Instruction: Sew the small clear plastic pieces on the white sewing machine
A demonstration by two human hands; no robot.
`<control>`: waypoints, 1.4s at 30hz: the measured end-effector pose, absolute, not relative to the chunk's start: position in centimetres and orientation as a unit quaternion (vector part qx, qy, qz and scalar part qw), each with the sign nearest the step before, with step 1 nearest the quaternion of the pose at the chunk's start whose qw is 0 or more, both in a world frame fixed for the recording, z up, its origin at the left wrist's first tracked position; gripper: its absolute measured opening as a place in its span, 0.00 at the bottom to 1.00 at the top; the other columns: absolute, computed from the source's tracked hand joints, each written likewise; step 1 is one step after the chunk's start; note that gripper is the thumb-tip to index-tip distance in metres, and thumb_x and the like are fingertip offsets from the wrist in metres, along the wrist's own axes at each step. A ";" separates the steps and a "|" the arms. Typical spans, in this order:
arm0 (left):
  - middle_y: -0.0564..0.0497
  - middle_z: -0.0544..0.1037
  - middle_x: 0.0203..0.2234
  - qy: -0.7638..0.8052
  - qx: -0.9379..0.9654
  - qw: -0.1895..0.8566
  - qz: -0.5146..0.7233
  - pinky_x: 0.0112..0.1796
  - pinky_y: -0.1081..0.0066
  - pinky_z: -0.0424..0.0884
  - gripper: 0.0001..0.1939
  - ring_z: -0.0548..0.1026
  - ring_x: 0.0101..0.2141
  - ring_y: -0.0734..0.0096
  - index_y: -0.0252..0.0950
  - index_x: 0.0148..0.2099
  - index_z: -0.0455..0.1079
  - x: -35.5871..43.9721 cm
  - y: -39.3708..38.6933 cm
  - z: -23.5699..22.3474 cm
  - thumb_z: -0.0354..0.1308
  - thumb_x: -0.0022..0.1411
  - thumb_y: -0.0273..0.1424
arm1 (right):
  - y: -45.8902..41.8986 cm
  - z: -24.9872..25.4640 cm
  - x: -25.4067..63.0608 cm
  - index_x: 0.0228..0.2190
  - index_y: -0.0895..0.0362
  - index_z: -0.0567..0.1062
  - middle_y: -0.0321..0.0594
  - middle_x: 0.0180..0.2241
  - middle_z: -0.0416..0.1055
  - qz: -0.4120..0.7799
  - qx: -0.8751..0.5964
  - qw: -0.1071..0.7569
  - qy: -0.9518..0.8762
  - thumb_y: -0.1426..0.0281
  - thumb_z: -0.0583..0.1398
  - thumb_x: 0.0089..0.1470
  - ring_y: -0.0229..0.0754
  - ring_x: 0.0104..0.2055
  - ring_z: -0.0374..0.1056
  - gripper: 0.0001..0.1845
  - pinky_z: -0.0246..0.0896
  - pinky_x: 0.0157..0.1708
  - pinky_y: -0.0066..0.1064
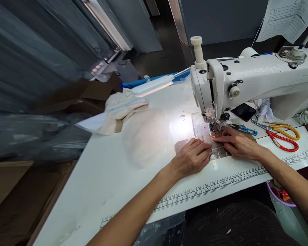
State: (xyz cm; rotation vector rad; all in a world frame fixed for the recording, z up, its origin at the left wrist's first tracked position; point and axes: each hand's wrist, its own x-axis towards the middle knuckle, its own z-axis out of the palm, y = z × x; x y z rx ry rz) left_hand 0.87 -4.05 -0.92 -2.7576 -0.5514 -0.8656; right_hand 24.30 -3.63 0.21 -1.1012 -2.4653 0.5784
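A sheer, pale piece of fabric [186, 142] with small red marks lies at the needle area of a white sewing machine [248, 73]. My left hand [192, 155] is closed on the near edge of this fabric, fingertips bunched together. From the right, my right hand [241, 143] rests on it, the index finger stretched flat toward the presser foot [215, 126] and the thumb apart. Beneath the fingers is a shiny, gridded strip [220, 153]; its exact kind is unclear. A crumpled pinkish bit of fabric [210, 112] sits by the needle bar.
Right of my hands lie blue thread snips [246, 130], scissors with red and orange handles [284, 135] and a black phone [243, 112]. A lamp [152, 85] lights the white table [92, 191]. Sheer fabric [146, 140] and folded cloth [125, 116] lie left. A printed ruler [207, 189] edges the front.
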 end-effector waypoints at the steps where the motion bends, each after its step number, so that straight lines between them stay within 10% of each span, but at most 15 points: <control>1: 0.46 0.81 0.35 -0.189 -0.933 0.098 -0.292 0.37 0.64 0.77 0.06 0.77 0.33 0.70 0.32 0.40 0.71 0.9 -4.1 -0.9 0.53 0.66 0.22 | -3.6 0.3 24.4 0.52 0.53 0.77 0.46 0.43 0.68 0.214 -0.384 0.189 -0.878 0.75 0.52 0.58 0.42 0.43 0.68 0.23 0.66 0.47 0.37; 16: 0.47 0.81 0.38 -0.254 -0.914 0.113 -0.294 0.41 0.55 0.65 0.14 0.75 0.36 0.61 0.35 0.42 0.71 0.5 -4.3 0.3 0.53 0.67 0.40 | -4.1 0.5 24.1 0.47 0.52 0.80 0.46 0.43 0.69 0.211 -0.343 0.174 -0.898 0.76 0.55 0.56 0.44 0.46 0.65 0.21 0.63 0.48 0.39; 42: 0.43 0.75 0.35 -0.267 -0.924 0.056 -0.269 0.36 0.62 0.74 0.09 0.72 0.36 0.64 0.32 0.49 0.65 -0.4 -3.1 -1.1 0.51 0.71 0.32 | -4.0 0.2 24.1 0.46 0.51 0.80 0.46 0.43 0.68 0.214 -0.340 0.180 -0.898 0.76 0.55 0.57 0.46 0.47 0.64 0.20 0.62 0.49 0.41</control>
